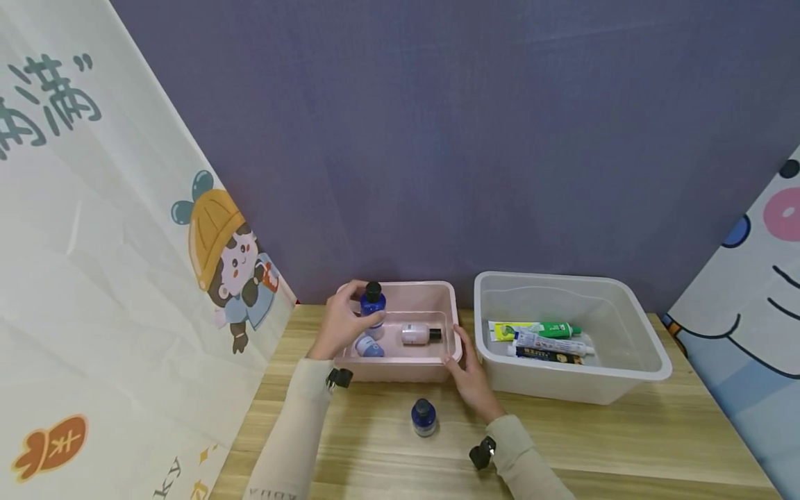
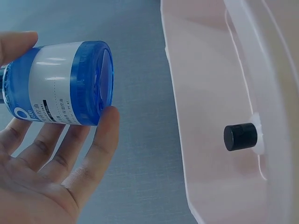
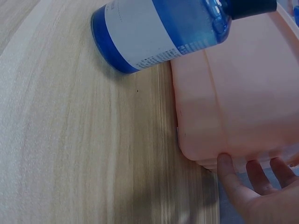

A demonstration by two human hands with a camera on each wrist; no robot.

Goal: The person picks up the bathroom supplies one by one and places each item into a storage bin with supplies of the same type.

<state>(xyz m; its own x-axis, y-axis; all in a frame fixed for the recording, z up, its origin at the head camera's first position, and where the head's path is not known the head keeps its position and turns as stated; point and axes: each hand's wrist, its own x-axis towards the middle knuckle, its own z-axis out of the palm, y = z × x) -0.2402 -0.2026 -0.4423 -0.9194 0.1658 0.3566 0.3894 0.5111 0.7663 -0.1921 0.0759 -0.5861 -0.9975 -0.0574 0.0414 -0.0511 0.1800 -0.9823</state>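
Note:
My left hand (image 1: pixel 342 323) holds a blue bottle (image 1: pixel 373 303) with a black cap over the left end of a pink bin (image 1: pixel 394 371). In the left wrist view, thumb and fingers grip that bottle (image 2: pixel 51 84) around its sides, its base pointing away from the palm. My right hand (image 1: pixel 471 378) rests its fingertips against the bin's right wall near the front corner. Inside the bin lie a clear bottle with a black cap (image 1: pixel 415 334) and a light-blue bottle (image 1: pixel 369 346). Another blue bottle (image 1: pixel 423 418) stands upright on the table in front, between the forearms.
To the right, a larger white bin (image 1: pixel 581 385) holds several tubes, among them a green and yellow one (image 1: pixel 550 329) and a black one (image 1: pixel 546 355). Both bins stand on a wooden table (image 1: pixel 375 451) against a dark blue back wall, with printed panels at the sides.

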